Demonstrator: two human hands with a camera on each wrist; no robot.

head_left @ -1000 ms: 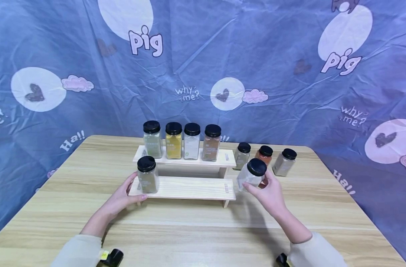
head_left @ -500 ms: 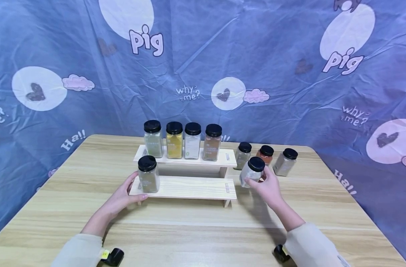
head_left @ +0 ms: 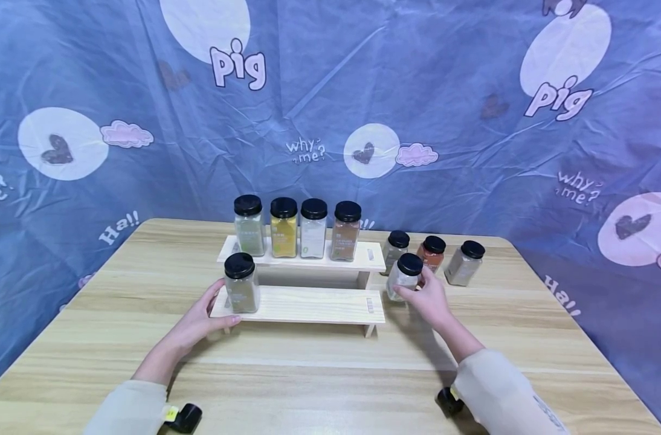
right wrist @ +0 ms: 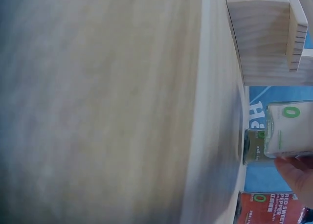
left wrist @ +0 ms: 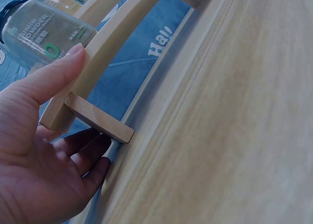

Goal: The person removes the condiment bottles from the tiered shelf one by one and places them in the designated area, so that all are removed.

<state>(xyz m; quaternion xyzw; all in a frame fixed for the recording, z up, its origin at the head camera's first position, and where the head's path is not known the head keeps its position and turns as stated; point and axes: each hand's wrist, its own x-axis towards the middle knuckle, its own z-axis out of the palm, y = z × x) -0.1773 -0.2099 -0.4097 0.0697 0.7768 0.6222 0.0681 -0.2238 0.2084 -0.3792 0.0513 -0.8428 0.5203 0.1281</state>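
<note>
My left hand (head_left: 205, 314) grips the left end of the lower tier of a two-step wooden spice rack (head_left: 314, 305). In the left wrist view its thumb (left wrist: 68, 70) lies on the shelf edge, with the other fingers curled below near the leg. A cumin powder jar (head_left: 241, 294) stands on that end, just beside the hand. Right of the rack, my right hand (head_left: 431, 299) holds a black-lidded glass spice jar (head_left: 402, 282) of whitish powder, slightly tilted. Its label side also shows in the right wrist view, above the thumb.
Several spice jars, including a yellow one (head_left: 284, 235), line the upper tier (head_left: 371, 257). Behind the right hand stand a grey-green jar (head_left: 394, 251), a red sweet pepper jar (right wrist: 271, 208) and a greyish jar (head_left: 464, 266). A blue printed cloth (head_left: 309, 109) hangs behind the table (head_left: 319, 393).
My right hand has carried the jar of whitish powder slightly left and farther back, nearer the rack's right end. The left hand has stayed on the rack.
</note>
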